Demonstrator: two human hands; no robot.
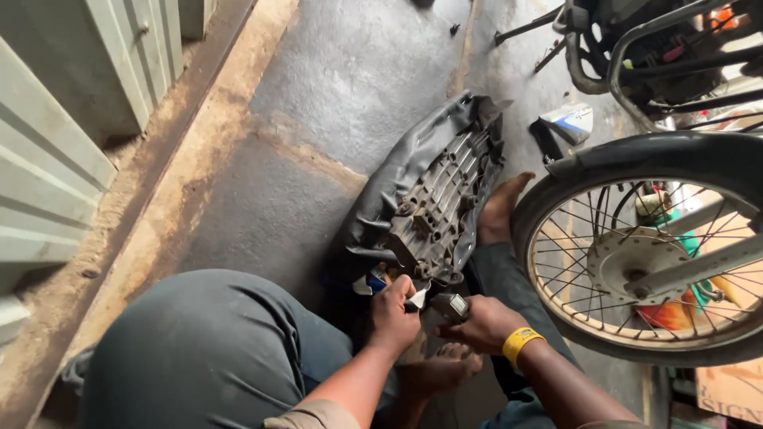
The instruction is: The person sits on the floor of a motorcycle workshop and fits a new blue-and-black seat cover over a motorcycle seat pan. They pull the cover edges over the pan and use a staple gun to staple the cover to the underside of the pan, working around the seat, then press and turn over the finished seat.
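- Nearest the camera: person seated on the ground, grey-trousered knee (207,349) at lower left, bare feet showing below and beyond the hands.
- Left hand (393,314) closed in a fist-like pinch on the loose edge of the seat cover (389,191), at the near end of the seat.
- Right hand (485,322), yellow wristband (520,343) on the wrist, wrapped around a small dark tool (453,304) with a metal face, pressed to that same near end. Looks like a stapler or similar; can't tell for sure.
- Motorcycle seat (437,199) lies upside down on the concrete floor (350,71) between the person's legs, ribbed plastic base up, long axis running away from the camera.
- Handling judgement: base is stiff moulded plastic, light enough for one hand; cover is soft, flexible vinyl, likely slick and wrinkles easily. Best grip on the cover is its free edge, pulled taut over the base rim; hold the seat itself by the rigid rim or ribs.
- Right of the seat: spoked motorcycle wheel (644,262) with hub and mudguard, close beside the person's right leg.
- Further back: white-and-blue panel piece (568,121) on the floor, bike frame (660,48) at top right.
- Far left: corrugated metal wall (56,143) along a dirt strip.
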